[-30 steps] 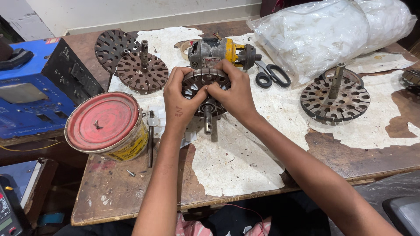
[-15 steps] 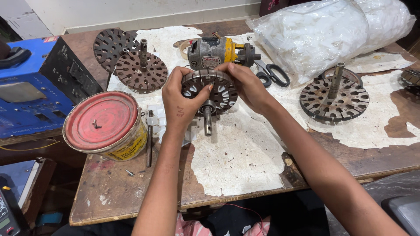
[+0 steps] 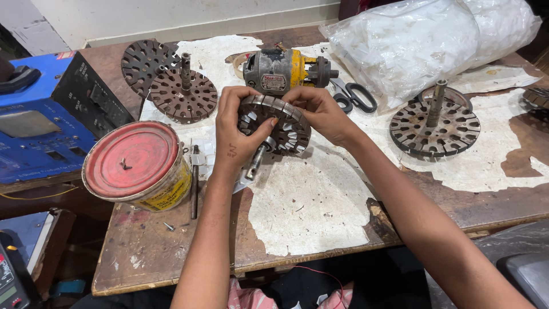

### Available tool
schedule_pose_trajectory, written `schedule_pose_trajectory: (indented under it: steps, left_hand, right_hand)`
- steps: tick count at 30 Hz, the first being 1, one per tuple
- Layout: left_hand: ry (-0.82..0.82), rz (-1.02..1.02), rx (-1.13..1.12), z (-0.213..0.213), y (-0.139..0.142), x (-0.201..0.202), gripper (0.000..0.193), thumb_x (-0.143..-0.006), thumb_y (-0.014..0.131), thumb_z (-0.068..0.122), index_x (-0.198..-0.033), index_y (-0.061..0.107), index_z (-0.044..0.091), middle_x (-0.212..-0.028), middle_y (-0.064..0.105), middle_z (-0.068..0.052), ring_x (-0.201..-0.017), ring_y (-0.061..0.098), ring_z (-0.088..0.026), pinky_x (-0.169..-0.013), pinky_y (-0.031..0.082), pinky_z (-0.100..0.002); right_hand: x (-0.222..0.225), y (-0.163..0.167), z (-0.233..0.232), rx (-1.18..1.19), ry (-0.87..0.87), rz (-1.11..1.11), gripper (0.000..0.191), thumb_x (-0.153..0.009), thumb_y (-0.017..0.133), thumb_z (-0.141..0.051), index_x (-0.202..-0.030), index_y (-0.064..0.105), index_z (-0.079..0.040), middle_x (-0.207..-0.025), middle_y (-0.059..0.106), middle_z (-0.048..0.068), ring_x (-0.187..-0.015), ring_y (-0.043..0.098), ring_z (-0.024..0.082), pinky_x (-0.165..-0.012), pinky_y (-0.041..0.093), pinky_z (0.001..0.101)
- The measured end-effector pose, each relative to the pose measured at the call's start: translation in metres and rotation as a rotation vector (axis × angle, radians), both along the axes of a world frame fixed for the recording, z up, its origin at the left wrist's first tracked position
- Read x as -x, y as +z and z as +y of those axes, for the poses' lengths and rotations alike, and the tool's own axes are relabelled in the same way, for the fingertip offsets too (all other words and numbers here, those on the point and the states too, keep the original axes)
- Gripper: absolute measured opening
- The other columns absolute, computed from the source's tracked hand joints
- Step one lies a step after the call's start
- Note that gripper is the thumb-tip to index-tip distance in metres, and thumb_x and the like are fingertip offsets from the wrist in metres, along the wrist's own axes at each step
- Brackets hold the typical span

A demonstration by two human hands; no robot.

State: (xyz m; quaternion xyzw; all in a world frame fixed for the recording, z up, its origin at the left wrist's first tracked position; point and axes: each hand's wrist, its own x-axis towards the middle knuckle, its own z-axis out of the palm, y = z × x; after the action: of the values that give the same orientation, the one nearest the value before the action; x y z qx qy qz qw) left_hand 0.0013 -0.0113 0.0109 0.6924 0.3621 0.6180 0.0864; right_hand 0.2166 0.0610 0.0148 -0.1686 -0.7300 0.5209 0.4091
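I see my left hand (image 3: 235, 136) curled around the left rim of the slotted stator disc (image 3: 275, 125), thumb across its face, while my right hand (image 3: 323, 113) pinches the top right rim. The disc is tilted up off the table (image 3: 309, 200), its shaft (image 3: 255, 162) pointing down toward me. Just beyond it lies a grey and yellow motor (image 3: 284, 70). Scissors (image 3: 354, 97) sit right of that. A red-lidded tin (image 3: 136, 165) stands near left.

Slotted disc (image 3: 280, 123) mid-table — tin (image 3: 137, 166) to its left, motor (image 3: 286, 68) behind, scissors (image 3: 354, 97) right.
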Motion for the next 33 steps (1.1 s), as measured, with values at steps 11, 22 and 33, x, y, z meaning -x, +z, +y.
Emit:
schedule_pose_trajectory:
  steps: [11, 22, 33]
  left_hand:
    - [-0.049, -0.107, 0.138, 0.006, -0.003, 0.003, 0.054, -0.082, 0.086, 0.024, -0.121, 0.055, 0.006, -0.113, 0.059, -0.007, -0.105, 0.063, -0.020, -0.094, 0.053, -0.033]
    - [0.077, -0.167, 0.129, 0.008, -0.007, 0.003, 0.058, -0.078, 0.091, 0.026, -0.117, 0.053, 0.006, -0.110, 0.058, -0.008, -0.101, 0.062, -0.019, -0.090, 0.054, -0.033]
    - [0.121, -0.038, 0.040, 0.001, 0.004, -0.001, 0.049, -0.078, 0.087, 0.018, -0.119, 0.061, 0.007, -0.111, 0.065, -0.007, -0.101, 0.069, -0.019, -0.089, 0.057, -0.034]
  right_hand:
    - [0.020, -0.007, 0.004, 0.018, -0.445, 0.113, 0.015, -0.099, 0.066, -0.013, -0.107, 0.074, -0.003, -0.095, 0.069, 0.001, -0.080, 0.060, 0.006, -0.069, 0.052, 0.0233]
    - [-0.014, -0.013, 0.021, -0.258, -0.668, -0.655, 0.016, -0.087, 0.077, -0.018, -0.101, 0.081, -0.010, -0.080, 0.075, 0.006, -0.069, 0.065, 0.014, -0.067, 0.053, 0.0335]
    - [-0.007, -0.001, 0.009, -0.385, -0.627, -0.496, 0.025, -0.096, 0.067, -0.025, -0.117, 0.075, -0.015, -0.111, 0.073, 0.001, -0.087, 0.067, 0.014, -0.076, 0.056, 0.0314]
